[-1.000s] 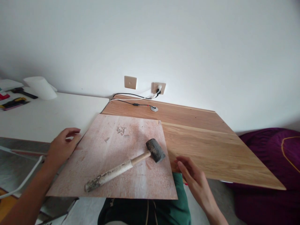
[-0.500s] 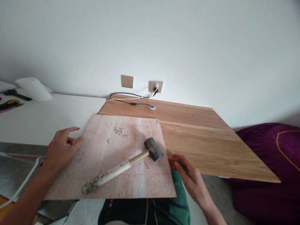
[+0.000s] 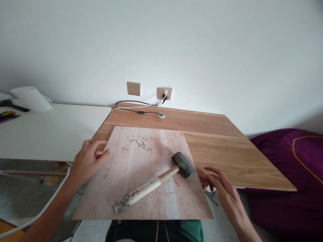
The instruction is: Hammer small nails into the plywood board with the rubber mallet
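Note:
A thin plywood board [image 3: 148,198] with a pale pinkish, worn face lies partly on the wooden desktop, its near end jutting out over my lap. My left hand [image 3: 88,161] grips its left edge, thumb on the top face and some fingers hidden past the edge. On the opposite side, my right hand [image 3: 220,186] has its fingertips at the right edge, partly underneath. A rubber mallet lies diagonally on the board, its black head [image 3: 183,164] to the right and its paint-stained handle [image 3: 138,194] to the left. Several small shiny nails [image 3: 141,144] are scattered near the far edge.
The wooden desktop [image 3: 242,151] runs along the wall, with cables [image 3: 141,112] and a socket [image 3: 168,93] behind. At left, a white table [image 3: 73,131] holds a paper roll [image 3: 31,99] and a hammer [image 3: 15,106]. A purple beanbag [image 3: 272,211] sits at right.
The board has shifted to the right over the desktop, carrying the mallet and nails with it. Both hands have moved right along with its edges. The nails lie slightly differently.

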{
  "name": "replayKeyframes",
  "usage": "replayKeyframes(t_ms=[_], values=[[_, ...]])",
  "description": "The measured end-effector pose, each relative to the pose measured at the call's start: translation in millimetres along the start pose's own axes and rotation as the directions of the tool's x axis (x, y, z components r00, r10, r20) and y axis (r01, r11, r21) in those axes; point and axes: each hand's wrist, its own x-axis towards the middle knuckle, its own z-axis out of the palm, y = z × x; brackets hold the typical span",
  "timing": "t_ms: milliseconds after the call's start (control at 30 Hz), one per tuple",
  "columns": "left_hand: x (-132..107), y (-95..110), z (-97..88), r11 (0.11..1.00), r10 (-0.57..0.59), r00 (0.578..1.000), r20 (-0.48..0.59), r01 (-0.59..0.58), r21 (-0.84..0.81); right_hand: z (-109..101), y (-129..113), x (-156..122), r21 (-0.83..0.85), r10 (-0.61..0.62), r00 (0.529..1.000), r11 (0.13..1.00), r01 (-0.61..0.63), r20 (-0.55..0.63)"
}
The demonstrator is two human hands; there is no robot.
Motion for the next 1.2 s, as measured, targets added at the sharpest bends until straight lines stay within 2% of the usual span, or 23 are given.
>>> replayKeyframes(t_ms=[233, 433, 633, 800, 967, 1033, 1100, 1200], values=[[-3, 33, 27.9, 0.980, 0.151, 0.988, 0.015, -0.148, -0.137, -37, 7, 1, -0.109, 0.015, 0.993, 0.994, -0.028, -0.117], [-12, 53, 33.6, 0.960, 0.226, 0.969, 0.097, -0.205, -0.189, -61, 13, 0, -0.153, 0.077, 0.981, 0.983, -0.106, -0.180], [-22, 67, 35.7, 0.959, 0.243, 0.964, 0.106, -0.223, -0.176, -70, 24, -2, -0.196, 0.104, 0.960, 0.968, -0.158, -0.261], [-24, 69, 35.2, 0.952, 0.273, 0.953, 0.133, -0.248, -0.180, -74, 31, -3, -0.250, 0.087, 0.958, 0.955, -0.157, -0.272], [-20, 69, 42.1, 0.939, 0.345, 0.936, 0.072, -0.343, -0.031, -70, 32, -4, -0.331, 0.000, 0.934, 0.935, -0.126, -0.358], [-18, 73, 46.1, 0.915, 0.403, 0.914, 0.039, -0.404, 0.006, -66, 27, -8, -0.374, -0.066, 0.921, 0.923, -0.090, -0.384], [-16, 82, 49.1, 0.877, 0.480, 0.876, 0.050, -0.480, -0.023, -59, 17, -15, -0.402, -0.134, 0.932, 0.915, -0.014, -0.336], [-12, 103, 51.7, 0.785, 0.620, 0.767, 0.164, -0.606, -0.130, -46, -3, -28, -0.384, -0.176, 0.980, 0.915, 0.126, -0.096]])
